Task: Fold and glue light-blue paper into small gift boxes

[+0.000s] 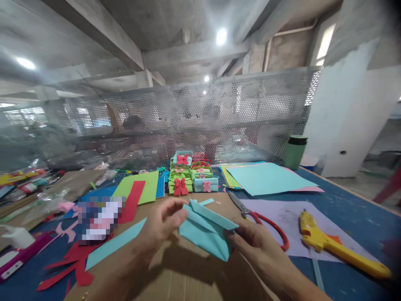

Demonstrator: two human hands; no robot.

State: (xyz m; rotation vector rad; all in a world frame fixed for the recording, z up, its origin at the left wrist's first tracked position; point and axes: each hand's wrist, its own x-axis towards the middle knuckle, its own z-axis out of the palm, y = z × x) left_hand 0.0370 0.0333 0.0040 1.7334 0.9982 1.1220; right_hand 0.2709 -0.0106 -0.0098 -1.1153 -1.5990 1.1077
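A folded light-blue paper pouch [205, 232], tilted, is held between both hands above a sheet of brown cardboard [178, 280]. My left hand [167, 219] pinches its upper left side with thumb and fingers. At its right end, my right hand [253, 242] grips the edge, its fingertips partly hidden behind the paper. A small light-blue strip [206, 202] lies just behind the pouch. Left of my left hand rests a longer light-blue paper strip [115, 242]. Red-handled scissors [266, 223] lie beyond my right hand.
Small finished paper bags with bows [180, 184] stand at the back middle. A yellow glue gun [338, 244] sits on lilac paper [282, 205] at right. Stacked coloured sheets [272, 177], a green bottle [295, 152], green paper [138, 188] and red scraps [75, 263] surround the cardboard.
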